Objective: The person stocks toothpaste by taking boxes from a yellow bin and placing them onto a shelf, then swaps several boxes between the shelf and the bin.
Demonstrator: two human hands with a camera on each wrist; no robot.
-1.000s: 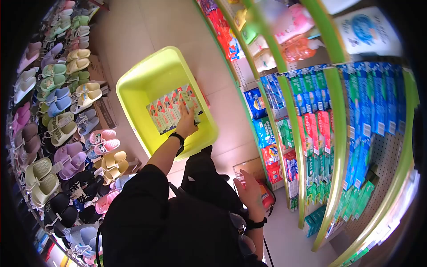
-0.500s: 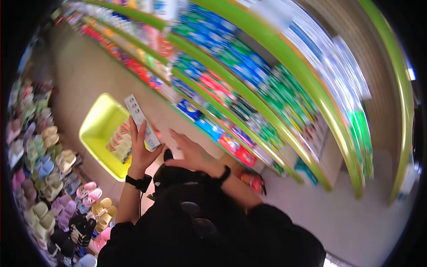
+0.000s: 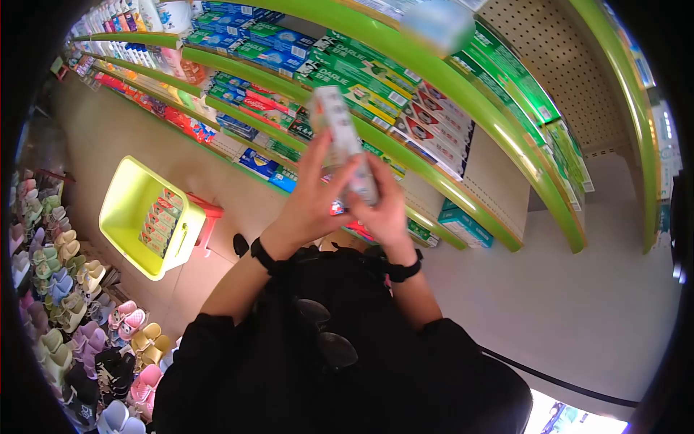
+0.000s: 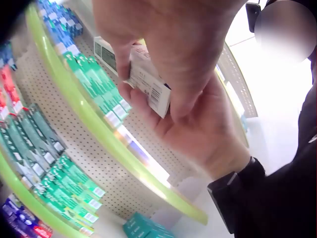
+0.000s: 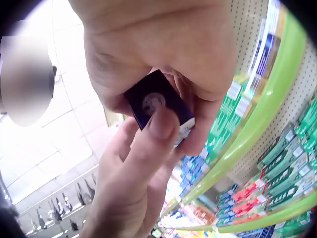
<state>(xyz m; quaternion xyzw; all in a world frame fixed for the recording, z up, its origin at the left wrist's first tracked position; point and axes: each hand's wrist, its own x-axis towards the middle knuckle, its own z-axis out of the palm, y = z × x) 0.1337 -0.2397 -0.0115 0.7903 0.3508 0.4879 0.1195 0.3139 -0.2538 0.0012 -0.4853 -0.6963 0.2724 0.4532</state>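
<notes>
A long pale carton [image 3: 340,134] is held between both hands in front of the body, tilted toward the shelves. The left hand [image 3: 307,202] grips one side, fingers spread along it, while the right hand [image 3: 383,210] holds the near end. Seen from the left wrist, the left hand [image 4: 168,44] and right hand [image 4: 198,134] close around the white carton [image 4: 153,91], whose barcode shows. The right wrist view shows its dark blue end [image 5: 158,99] under the left thumb, with the right hand [image 5: 163,44] curled around it.
A yellow-green tub [image 3: 130,210] with several cartons [image 3: 160,224] stands beside a red stool [image 3: 206,220]. Green-edged shelves [image 3: 434,181] hold rows of toothpaste boxes [image 3: 361,76]. Slippers [image 3: 90,275] line the lower left; a teal box [image 3: 465,226] lies on the bottom shelf.
The left hand has left the tub and brought the carton toward the shelves. The right hand has come up and taken hold of it too. The head view has turned toward the shelves.
</notes>
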